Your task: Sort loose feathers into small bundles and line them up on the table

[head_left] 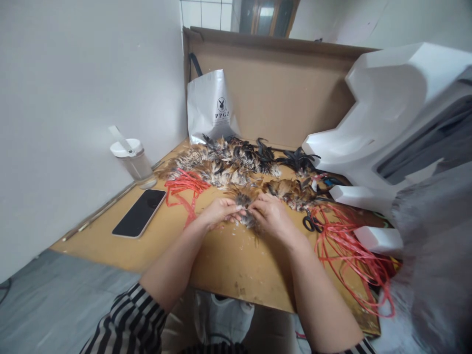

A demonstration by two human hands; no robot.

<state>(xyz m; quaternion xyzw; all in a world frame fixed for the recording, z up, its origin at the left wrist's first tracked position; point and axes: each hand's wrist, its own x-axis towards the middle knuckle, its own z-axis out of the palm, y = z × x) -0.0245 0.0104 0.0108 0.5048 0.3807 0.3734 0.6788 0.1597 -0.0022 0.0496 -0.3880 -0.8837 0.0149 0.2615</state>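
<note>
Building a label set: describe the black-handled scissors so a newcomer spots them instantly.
On the tan tabletop, look right of the person's bare right hand, to the loose heap of thin red plastic strips. At that heap's upper-left edge, beside a clump of brown feathers, lie the black-handled scissors. Their two rounded finger loops set them apart from the stringy strips and ruffled feathers.

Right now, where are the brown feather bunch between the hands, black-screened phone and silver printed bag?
Brown feather bunch (243, 198), head view: upper feathers.
Black-screened phone (139, 213), head view: screen.
Silver printed bag (209, 109), head view: front.
</note>
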